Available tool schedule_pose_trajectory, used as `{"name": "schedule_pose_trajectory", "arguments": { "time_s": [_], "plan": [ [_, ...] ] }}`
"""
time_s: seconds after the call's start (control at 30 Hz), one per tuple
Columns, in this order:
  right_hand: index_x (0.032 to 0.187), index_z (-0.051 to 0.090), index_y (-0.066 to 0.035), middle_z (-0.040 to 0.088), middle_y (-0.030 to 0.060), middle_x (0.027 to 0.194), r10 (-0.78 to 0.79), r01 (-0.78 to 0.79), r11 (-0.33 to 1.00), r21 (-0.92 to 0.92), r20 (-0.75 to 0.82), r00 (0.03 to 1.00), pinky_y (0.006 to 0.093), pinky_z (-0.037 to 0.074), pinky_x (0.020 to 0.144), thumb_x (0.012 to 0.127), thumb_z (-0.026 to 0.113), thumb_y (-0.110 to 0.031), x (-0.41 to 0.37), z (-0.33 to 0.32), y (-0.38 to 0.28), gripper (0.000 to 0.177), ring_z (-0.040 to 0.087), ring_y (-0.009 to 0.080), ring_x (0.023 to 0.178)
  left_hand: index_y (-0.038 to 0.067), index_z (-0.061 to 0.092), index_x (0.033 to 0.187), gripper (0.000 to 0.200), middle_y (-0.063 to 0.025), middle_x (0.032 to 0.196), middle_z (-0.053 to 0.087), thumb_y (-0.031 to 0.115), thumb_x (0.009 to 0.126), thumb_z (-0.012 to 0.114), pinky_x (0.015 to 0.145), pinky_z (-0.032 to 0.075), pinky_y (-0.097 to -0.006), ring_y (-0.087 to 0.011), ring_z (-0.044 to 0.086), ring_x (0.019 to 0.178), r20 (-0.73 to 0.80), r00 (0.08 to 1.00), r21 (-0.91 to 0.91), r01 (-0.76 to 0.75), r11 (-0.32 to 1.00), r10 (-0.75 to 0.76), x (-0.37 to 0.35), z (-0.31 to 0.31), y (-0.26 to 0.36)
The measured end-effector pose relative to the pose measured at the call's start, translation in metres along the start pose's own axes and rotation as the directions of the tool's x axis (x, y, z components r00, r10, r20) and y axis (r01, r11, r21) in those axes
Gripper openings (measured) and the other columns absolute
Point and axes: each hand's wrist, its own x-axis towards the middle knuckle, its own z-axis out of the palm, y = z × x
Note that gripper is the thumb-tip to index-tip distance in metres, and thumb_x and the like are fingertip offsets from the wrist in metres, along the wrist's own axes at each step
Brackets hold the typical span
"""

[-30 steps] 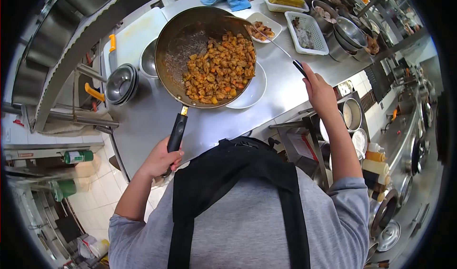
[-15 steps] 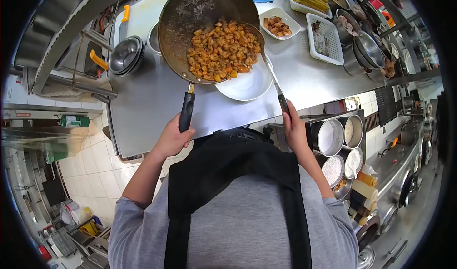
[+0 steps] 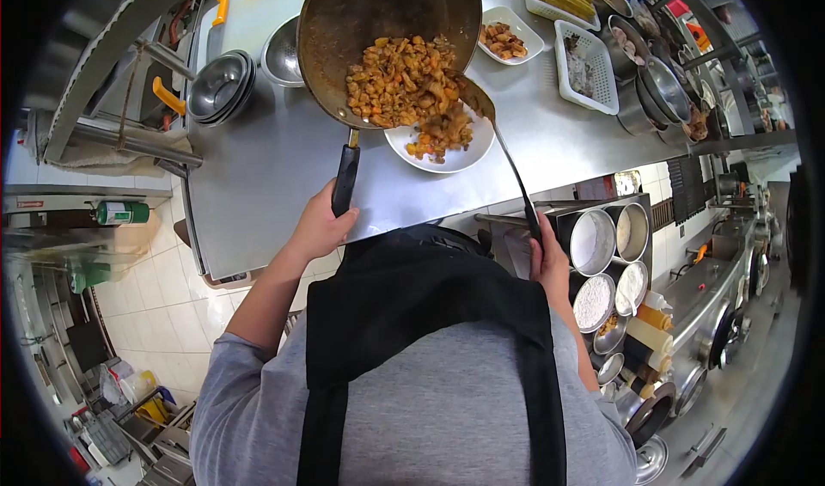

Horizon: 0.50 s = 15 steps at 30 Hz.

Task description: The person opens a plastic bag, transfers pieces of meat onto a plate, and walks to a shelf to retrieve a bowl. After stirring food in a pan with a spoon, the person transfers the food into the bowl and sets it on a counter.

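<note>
My left hand (image 3: 322, 222) is wrapped round the black handle of a dark wok (image 3: 387, 9), which tilts over a white bowl (image 3: 434, 161). Browned chopped food (image 3: 400, 78) lies along the wok's lower right side, and some of it is falling over the rim. A portion of the food rests in the bowl. My right hand (image 3: 548, 252) grips the dark handle of a metal ladle (image 3: 507, 146). The ladle's head is at the wok's right rim, beside the falling food.
Stacked metal bowls (image 3: 222, 88) and a strainer bowl (image 3: 282, 52) stand left of the wok. An orange-handled knife (image 3: 218, 30) lies on a cutting board. To the right are a square white dish (image 3: 510, 36), a white basket (image 3: 586, 67) and metal pots (image 3: 593, 241).
The wok has tilted and shifted slightly right, and food has dropped into the bowl, which was empty. My right hand has moved down and right with the ladle.
</note>
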Motion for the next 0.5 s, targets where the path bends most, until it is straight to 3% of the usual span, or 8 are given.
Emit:
{"name": "schedule_pose_trajectory", "arguments": {
  "time_s": [0.03, 0.07, 0.23, 0.33, 0.4, 0.5],
  "plan": [
    [0.142, 0.043, -0.012, 0.063, 0.0228, 0.105, -0.074, 0.072, 0.996, -0.054, -0.039, 0.996, 0.0395, 0.051, 0.076, 0.096, 0.053, -0.009, 0.000, -0.004, 0.002, 0.048, 0.065, 0.0368, 0.091, 0.000, 0.049, 0.116, 0.034, -0.0025, 0.069, 0.053, 0.008, 0.085, 0.061, 0.049, 0.047, -0.0298, -0.0117, 0.055, 0.051, 0.000, 1.000, 0.005, -0.007, 1.000, 0.007, 0.002, -0.002, -0.003],
    [0.142, 0.043, -0.014, 0.062, 0.0201, 0.111, -0.035, 0.033, 0.999, -0.035, -0.045, 0.998, 0.0412, 0.051, 0.079, 0.095, 0.054, -0.007, 0.002, -0.009, 0.003, 0.049, 0.063, 0.0369, 0.096, 0.000, 0.049, 0.116, 0.034, -0.0025, 0.069, 0.053, 0.008, 0.085, 0.061, 0.049, 0.047, -0.0298, -0.0117, 0.055, 0.051, 0.004, 1.000, 0.009, -0.017, 1.000, 0.017, 0.005, -0.003, -0.006],
    [0.143, 0.043, -0.019, 0.062, 0.0159, 0.099, -0.211, 0.166, 0.953, -0.252, -0.163, 0.964, 0.0427, 0.051, 0.071, 0.094, 0.056, -0.010, 0.064, -0.036, -0.010, 0.051, 0.063, 0.0358, 0.084, 0.000, 0.049, 0.117, 0.037, -0.0029, 0.068, 0.054, 0.009, 0.084, 0.063, 0.049, 0.047, -0.0304, -0.0125, 0.055, 0.051, 0.009, 0.999, 0.049, -0.054, 0.997, 0.054, 0.009, -0.013, -0.015],
    [0.142, 0.043, -0.018, 0.062, 0.0168, 0.101, -0.230, 0.190, 0.958, -0.215, -0.179, 0.957, 0.0413, 0.050, 0.075, 0.093, 0.057, -0.007, 0.121, -0.036, -0.018, 0.052, 0.062, 0.0360, 0.088, 0.000, 0.049, 0.120, 0.040, -0.0034, 0.068, 0.054, 0.009, 0.083, 0.063, 0.049, 0.047, -0.0306, -0.0128, 0.056, 0.051, 0.024, 0.998, 0.056, -0.064, 0.996, 0.063, 0.011, -0.020, -0.022],
    [0.142, 0.043, -0.017, 0.061, 0.0184, 0.104, -0.434, 0.429, 0.899, -0.088, -0.317, 0.843, 0.0400, 0.050, 0.081, 0.093, 0.057, -0.005, 0.149, -0.021, -0.020, 0.052, 0.061, 0.0362, 0.094, 0.000, 0.049, 0.121, 0.042, -0.0037, 0.068, 0.054, 0.009, 0.083, 0.063, 0.049, 0.047, -0.0308, -0.0130, 0.056, 0.051, 0.039, 0.997, 0.059, -0.076, 0.995, 0.073, 0.011, -0.023, -0.020],
    [0.142, 0.042, -0.017, 0.060, 0.0178, 0.107, -0.413, 0.430, 0.902, 0.029, -0.226, 0.882, 0.0398, 0.049, 0.083, 0.093, 0.056, -0.004, 0.161, -0.003, -0.027, 0.052, 0.061, 0.0364, 0.096, -0.001, 0.048, 0.123, 0.044, -0.0040, 0.069, 0.054, 0.009, 0.083, 0.063, 0.049, 0.047, -0.0311, -0.0132, 0.056, 0.050, 0.052, 0.996, 0.059, -0.069, 0.996, 0.066, 0.012, -0.023, -0.016]
  ]
}}
